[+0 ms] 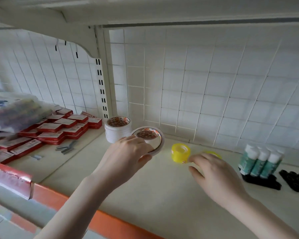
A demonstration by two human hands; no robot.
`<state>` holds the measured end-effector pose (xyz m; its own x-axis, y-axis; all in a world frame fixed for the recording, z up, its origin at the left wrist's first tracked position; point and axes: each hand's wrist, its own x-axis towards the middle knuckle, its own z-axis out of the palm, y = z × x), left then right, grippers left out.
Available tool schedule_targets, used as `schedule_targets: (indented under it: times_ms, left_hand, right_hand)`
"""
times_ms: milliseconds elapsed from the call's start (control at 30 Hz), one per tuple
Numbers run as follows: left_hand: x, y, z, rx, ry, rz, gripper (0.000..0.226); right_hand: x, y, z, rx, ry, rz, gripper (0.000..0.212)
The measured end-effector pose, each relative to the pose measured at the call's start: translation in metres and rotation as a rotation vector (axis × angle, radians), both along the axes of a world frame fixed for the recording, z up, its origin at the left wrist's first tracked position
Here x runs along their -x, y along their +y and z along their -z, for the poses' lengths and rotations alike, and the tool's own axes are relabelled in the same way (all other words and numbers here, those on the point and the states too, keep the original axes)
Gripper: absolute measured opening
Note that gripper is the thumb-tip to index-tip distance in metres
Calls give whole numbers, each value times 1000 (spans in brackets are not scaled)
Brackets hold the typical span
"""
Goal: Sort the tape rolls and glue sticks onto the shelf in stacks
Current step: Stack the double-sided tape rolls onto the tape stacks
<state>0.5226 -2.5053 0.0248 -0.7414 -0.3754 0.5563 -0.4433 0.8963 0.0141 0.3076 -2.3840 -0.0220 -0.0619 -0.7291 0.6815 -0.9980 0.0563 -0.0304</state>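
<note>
Now the left hand (128, 150) grips a white tape roll (149, 139) just beside the white stack (116, 130) at the shelf's (145, 187) back edge. Right hand (214, 173) pinches a blurred yellow roll (211, 153) near the yellow stack (180, 152); glue sticks (259, 161) stand toward the right edge.

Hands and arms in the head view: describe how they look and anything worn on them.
Both forearms are bare as far as the frame shows, with no sleeves in view. The left hand and the right hand wear no gloves, and no rings, watch or bracelet show. Motion blur softens the right hand's fingertips, so nail detail cannot be told.
</note>
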Motion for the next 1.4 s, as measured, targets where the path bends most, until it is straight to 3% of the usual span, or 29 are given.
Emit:
schedule_targets:
  times_ms: [67, 300, 667, 767, 933, 1400]
  left_hand:
    - [-6, -23, -3, -19, -17, 57, 14]
    - [-3, -77, -10, -29, -52, 139, 16]
    - [20, -105, 3, -112, -83, 246, 21]
    - [23, -106, 3, -143, -99, 247, 24]
    - [26, -110, 3, -180, -114, 255, 10]
    - [37, -112, 0, -269, -243, 195, 14]
  right_hand:
    - [-13, -9, 2, -18, 4, 40, 17]
    - [-45, -35, 15, -51, -53, 114, 10]
    - [-47, -46, 24, -99, -61, 169, 7]
    - [-46, -47, 26, -88, -85, 167, 6]
    - [-46, -48, 28, -97, -109, 158, 7]
    - [-43, -49, 32, -53, -117, 143, 10]
